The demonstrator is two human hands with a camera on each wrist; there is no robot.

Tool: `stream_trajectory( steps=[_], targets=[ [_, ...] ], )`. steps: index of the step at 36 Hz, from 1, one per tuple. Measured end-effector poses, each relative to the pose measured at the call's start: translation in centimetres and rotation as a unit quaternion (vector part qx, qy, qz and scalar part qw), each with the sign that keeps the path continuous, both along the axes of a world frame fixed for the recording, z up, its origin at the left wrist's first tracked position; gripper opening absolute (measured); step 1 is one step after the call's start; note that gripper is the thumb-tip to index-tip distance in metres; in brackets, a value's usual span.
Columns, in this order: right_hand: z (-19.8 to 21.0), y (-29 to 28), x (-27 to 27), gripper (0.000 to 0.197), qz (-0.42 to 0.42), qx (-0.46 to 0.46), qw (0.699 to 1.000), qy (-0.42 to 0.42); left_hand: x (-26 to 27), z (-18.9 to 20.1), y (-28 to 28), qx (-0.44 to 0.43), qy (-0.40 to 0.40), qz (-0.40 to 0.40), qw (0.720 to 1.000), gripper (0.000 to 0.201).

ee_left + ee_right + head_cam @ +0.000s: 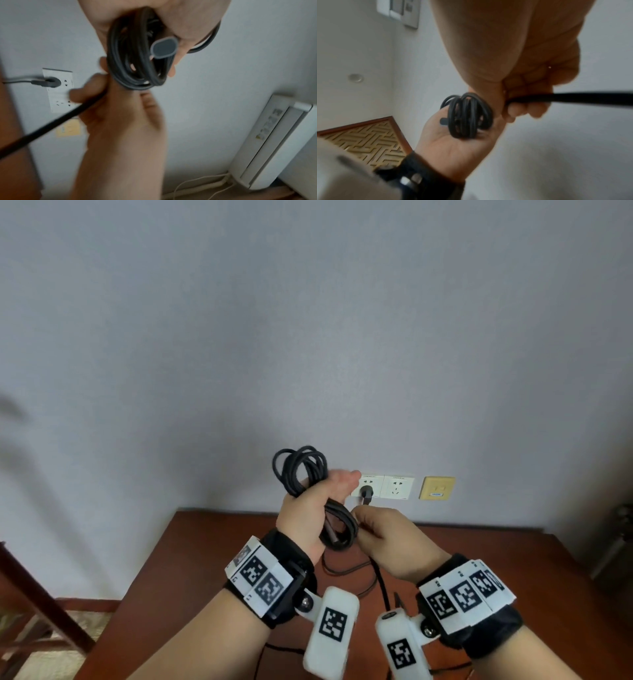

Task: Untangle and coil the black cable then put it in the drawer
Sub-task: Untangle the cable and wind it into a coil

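Note:
My left hand (pixel 308 508) is raised in front of the wall and holds a bundle of loops of the black cable (pixel 298 470). The loops stick out above and below the hand. In the left wrist view the thumb lies over the coil (pixel 135 60), beside a grey connector end (pixel 163 47). My right hand (pixel 380 532) is close to the right of the coil and pinches the loose strand (pixel 573 97). That strand trails down onto the wooden table (pixel 205 559). The right wrist view shows the coil (pixel 467 117) lying across the left palm (pixel 453 143). No drawer is in view.
A white double wall socket (pixel 397 486) sits just behind the hands, with a black plug (pixel 366 493) in its left half. A yellow wall plate (pixel 437 487) is to its right. A dark wooden chair frame (pixel 34 594) stands left of the table. An air conditioner (pixel 274 142) hangs on the wall.

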State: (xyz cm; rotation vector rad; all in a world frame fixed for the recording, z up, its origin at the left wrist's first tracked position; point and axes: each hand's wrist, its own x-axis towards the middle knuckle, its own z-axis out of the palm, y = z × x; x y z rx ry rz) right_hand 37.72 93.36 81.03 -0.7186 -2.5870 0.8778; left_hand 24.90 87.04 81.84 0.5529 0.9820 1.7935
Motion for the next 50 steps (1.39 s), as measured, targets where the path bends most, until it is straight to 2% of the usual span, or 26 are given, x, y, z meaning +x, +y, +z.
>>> stream_trajectory(
  steps=[4,7,9,12,14,18,21,26,30,33,34,36,39,41,44,46,48,50],
  targets=[
    [-1.1,0.0,0.9,0.021,0.011,-0.011,0.998,-0.066,-2.0,1.1,0.1,0.026,-0.02,0.038,0.999,0.017],
    [-1.7,0.5,1.4,0.014,-0.02,-0.045,0.997,-0.057,-3.4,1.8,-0.2,0.013,-0.037,0.077,0.996,0.014],
    [-1.8,1.1,1.8,0.018,-0.056,-0.053,0.996,-0.036,-3.8,1.9,-0.2,0.002,-0.04,0.097,0.994,0.011],
    [-1.3,1.8,2.0,0.028,-0.089,-0.007,0.996,-0.03,-4.1,1.5,-0.2,-0.007,-0.023,0.123,0.992,0.012],
    [-0.9,2.2,2.1,0.029,-0.1,0.029,0.994,-0.033,-4.0,1.3,-0.3,-0.012,-0.013,0.133,0.991,0.012],
    [-0.2,2.0,2.4,0.009,-0.061,0.063,0.996,-0.013,-4.2,1.0,-0.2,-0.014,-0.015,0.161,0.987,0.021],
    [-0.3,1.8,2.6,0.007,-0.036,0.094,0.995,0.029,-4.8,0.9,0.1,-0.019,-0.014,0.188,0.982,0.034],
    [-1.6,2.1,2.1,0.024,-0.016,0.136,0.99,-0.029,-5.1,1.2,0.3,-0.051,0.071,0.252,0.964,0.037],
    [-2.1,2.0,1.5,0.016,0.003,0.115,0.991,-0.063,-5.0,0.9,0.4,-0.053,0.117,0.274,0.953,0.033],
    [-1.7,1.6,1.4,0.03,0.054,0.12,0.985,-0.11,-5.1,0.6,0.3,-0.053,0.205,0.282,0.936,0.038],
    [-1.4,1.4,1.3,0.037,0.075,0.151,0.976,-0.135,-5.1,0.4,0.3,-0.049,0.257,0.267,0.927,0.038],
    [-0.7,1.0,1.2,0.047,0.11,0.211,0.959,-0.154,-5.2,0.3,0.2,-0.044,0.376,0.189,0.906,0.039],
    [0.6,0.4,1.0,0.044,0.141,0.219,0.959,-0.111,-5.1,0.4,0.1,-0.069,0.478,0.065,0.873,0.051],
    [1.1,0.2,0.9,0.035,0.149,0.212,0.965,-0.048,-4.8,0.5,-0.1,-0.099,0.503,-0.002,0.859,0.053],
    [1.3,0.0,0.8,0.018,0.11,0.245,0.963,0.03,-4.0,0.3,-0.2,-0.105,0.503,-0.07,0.855,0.04],
    [1.4,0.0,0.7,0.027,0.049,0.261,0.963,0.051,-3.6,0.1,-0.4,-0.085,0.499,-0.094,0.858,0.035],
    [1.6,0.4,1.0,0.046,-0.034,0.259,0.963,0.066,-3.3,-0.1,-0.7,-0.078,0.506,-0.138,0.848,0.043],
    [1.6,0.8,1.3,0.048,-0.075,0.256,0.96,0.086,-2.8,0.0,-1.0,-0.076,0.496,-0.185,0.845,0.05]
  ],
)
